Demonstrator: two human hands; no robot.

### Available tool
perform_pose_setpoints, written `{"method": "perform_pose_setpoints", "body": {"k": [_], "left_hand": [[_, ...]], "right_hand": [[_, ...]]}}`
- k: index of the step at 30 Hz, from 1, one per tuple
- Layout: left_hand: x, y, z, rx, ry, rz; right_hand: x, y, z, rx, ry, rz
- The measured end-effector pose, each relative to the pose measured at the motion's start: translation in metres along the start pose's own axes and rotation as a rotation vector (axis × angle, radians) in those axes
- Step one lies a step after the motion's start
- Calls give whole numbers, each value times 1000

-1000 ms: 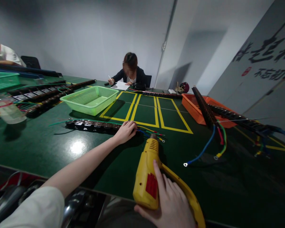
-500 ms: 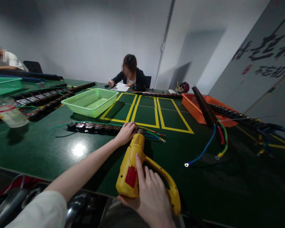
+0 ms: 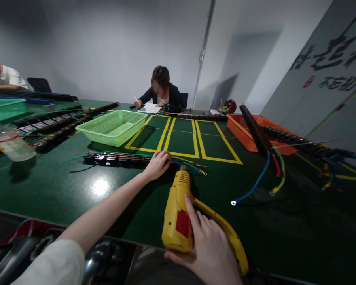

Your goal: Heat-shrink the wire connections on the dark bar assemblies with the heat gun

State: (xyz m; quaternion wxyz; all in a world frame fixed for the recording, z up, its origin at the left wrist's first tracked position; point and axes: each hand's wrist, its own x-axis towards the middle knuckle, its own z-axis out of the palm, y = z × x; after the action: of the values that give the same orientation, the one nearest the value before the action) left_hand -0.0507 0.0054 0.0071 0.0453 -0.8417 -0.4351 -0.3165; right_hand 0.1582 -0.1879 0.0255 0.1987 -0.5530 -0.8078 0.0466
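My right hand (image 3: 209, 243) is closed around a yellow heat gun (image 3: 173, 213) with a red label, its index finger lying along the body. The metal nozzle points away from me toward the coloured wires (image 3: 194, 168). Those wires are red, green, blue and yellow, some ending in ring terminals. They come out of the right end of a dark, glossy cable bundle (image 3: 118, 159) lying on the table. My left hand (image 3: 158, 164) is closed over that end, fingers curled down on it; its fingertips are partly hidden.
A light green basket (image 3: 106, 136) sits behind the bundle. At the right, an orange basket (image 3: 243, 136) holds long dark cable bundles with hanging ring-terminal wires (image 3: 256, 184). A plastic cup (image 3: 14, 148) and more bundles (image 3: 59, 132) lie left. Across the table a person (image 3: 170, 95) writes on paper.
The heat gun in my right hand has moved right and slightly toward me, so its nozzle is farther from my left hand. My left hand stays on the cable bundle.
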Motion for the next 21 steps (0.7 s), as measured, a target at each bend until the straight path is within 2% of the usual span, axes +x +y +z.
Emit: {"method": "perform_pose_setpoints", "body": {"k": [4,10,21], "left_hand": [[0,-1,1,0,4,2],[-1,-1,0,7,14,11],[1,-2,4,8,9,-18]], "right_hand": [[-9,14,-11,-37,23,34],[-18,35,-17,-126,32,-21],[-14,20,-8,-146,119,-29]]}}
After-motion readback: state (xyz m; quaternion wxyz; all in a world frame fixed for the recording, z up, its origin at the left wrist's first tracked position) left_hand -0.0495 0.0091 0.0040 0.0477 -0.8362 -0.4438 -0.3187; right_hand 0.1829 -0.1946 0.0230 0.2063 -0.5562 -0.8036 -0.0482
